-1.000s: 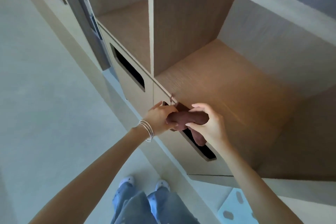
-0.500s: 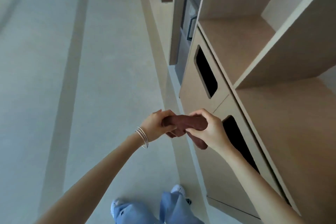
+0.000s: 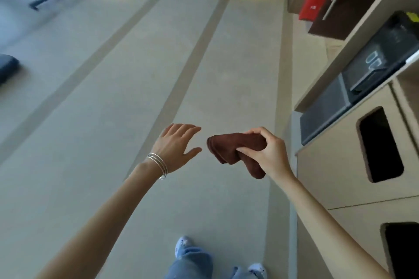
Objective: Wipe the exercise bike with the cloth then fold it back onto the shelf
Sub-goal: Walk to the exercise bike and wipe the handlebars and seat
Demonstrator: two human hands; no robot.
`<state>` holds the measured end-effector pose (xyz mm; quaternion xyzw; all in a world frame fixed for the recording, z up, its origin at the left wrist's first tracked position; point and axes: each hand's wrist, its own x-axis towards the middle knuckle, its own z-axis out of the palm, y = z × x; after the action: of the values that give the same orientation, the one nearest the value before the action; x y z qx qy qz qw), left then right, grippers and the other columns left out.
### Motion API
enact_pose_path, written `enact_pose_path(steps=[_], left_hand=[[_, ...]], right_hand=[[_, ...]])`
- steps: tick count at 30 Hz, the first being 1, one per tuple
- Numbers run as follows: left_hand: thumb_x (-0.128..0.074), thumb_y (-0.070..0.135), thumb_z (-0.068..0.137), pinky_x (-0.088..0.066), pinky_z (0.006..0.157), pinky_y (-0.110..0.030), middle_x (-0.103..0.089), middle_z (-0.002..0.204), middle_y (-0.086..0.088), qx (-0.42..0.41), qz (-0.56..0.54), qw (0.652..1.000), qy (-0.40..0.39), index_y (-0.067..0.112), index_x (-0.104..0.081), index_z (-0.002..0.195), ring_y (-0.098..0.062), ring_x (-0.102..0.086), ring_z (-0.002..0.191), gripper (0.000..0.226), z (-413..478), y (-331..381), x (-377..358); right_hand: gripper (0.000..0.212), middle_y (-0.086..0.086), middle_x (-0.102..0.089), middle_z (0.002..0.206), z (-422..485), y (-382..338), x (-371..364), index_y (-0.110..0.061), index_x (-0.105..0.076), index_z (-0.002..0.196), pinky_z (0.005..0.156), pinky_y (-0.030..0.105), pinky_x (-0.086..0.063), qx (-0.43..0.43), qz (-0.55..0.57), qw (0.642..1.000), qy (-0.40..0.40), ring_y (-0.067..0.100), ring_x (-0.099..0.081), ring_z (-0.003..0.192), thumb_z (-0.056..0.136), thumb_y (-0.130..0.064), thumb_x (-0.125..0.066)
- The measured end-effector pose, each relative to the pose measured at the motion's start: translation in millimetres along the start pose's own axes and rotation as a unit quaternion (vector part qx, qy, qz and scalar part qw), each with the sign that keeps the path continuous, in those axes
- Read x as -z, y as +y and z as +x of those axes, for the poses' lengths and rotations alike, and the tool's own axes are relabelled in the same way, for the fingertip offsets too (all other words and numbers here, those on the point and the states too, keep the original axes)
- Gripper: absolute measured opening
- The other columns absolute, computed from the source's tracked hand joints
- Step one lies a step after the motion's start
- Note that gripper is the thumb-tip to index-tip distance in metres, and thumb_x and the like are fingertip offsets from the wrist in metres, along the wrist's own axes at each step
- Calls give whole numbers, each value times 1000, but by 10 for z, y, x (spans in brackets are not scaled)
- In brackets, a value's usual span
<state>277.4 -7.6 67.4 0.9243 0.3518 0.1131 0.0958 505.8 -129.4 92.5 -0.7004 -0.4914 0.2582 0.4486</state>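
The folded brown cloth hangs in the air above the floor, pinched between thumb and fingers of the right hand, one end drooping below the grip. The left hand, just beside the cloth's free end but apart from it, is spread wide and empty; half a second ago both hands gripped the cloth. The cabinet with its dark slots now sits at the right edge.
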Motion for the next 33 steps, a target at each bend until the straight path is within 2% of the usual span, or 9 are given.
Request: enact_pose_path(steps=[4,7,10,14,19,23,27,33], left_hand=[[-54,48,86,-25,113,-48,-49,140,-6,93,44,995,3,18,-41,139,-31,-40,132,62,-431,-648,237],[-53,48,87,-18,116,-49,-43,145,-8,173,56,983,13,17,-36,142,-32,-32,138,65,-802,-1052,361],[-50,49,88,-14,117,-50,-39,147,-9,212,69,975,17,17,-32,144,-32,-27,141,66,-1036,-1266,412],[-43,53,89,-6,118,-50,-26,155,-8,310,110,944,14,19,-23,147,-31,-15,145,69,-1435,-1663,447],[-46,50,88,0,117,-50,-13,158,-10,421,119,899,-8,20,-14,149,-29,-5,146,74,-1732,-2200,437],[-42,50,89,1,118,-50,-6,159,-7,462,143,874,-44,22,-5,149,-27,1,147,76,-1752,-2592,478],[-37,53,90,0,118,-50,-2,159,-6,486,176,854,-60,22,0,149,-26,3,147,76,-1552,-3210,763],[-40,49,90,-4,118,-50,-15,158,-4,493,185,850,2,21,-12,149,-25,-7,147,71,-1077,-3906,1086]], right_hand=[[35,-15,-68,83,293,-254,-633,-25,-65,86,72,4,-43,21,-18,997,-68,-6,-60,78,60,-18,-88],[35,-16,-68,82,463,-490,-1137,-24,-65,85,69,2,-43,34,-14,992,-124,-9,-59,76,58,-20,-88],[34,-17,-68,82,587,-622,-1453,-23,-66,85,68,2,-43,46,-8,987,-154,-9,-60,75,59,-23,-88],[30,-17,-68,81,810,-871,-2051,-28,-65,81,68,3,-43,84,-23,971,-223,-6,-61,75,61,-22,-87],[30,-19,-69,78,1232,-1089,-2779,-36,-64,78,68,4,-43,144,-55,943,-296,-5,-61,77,63,-20,-84],[29,-17,-69,80,1616,-1181,-3189,-35,-65,79,69,4,-44,149,-41,936,-315,-5,-62,77,63,-21,-84],[33,-20,-68,77,2209,-1456,-3701,-41,-61,74,67,1,-43,161,-29,930,-328,-9,-60,77,63,-20,-84],[35,-22,-65,75,3018,-1842,-4270,-42,-59,73,64,0,-40,193,-36,919,-342,-13,-58,76,63,-20,-84]])
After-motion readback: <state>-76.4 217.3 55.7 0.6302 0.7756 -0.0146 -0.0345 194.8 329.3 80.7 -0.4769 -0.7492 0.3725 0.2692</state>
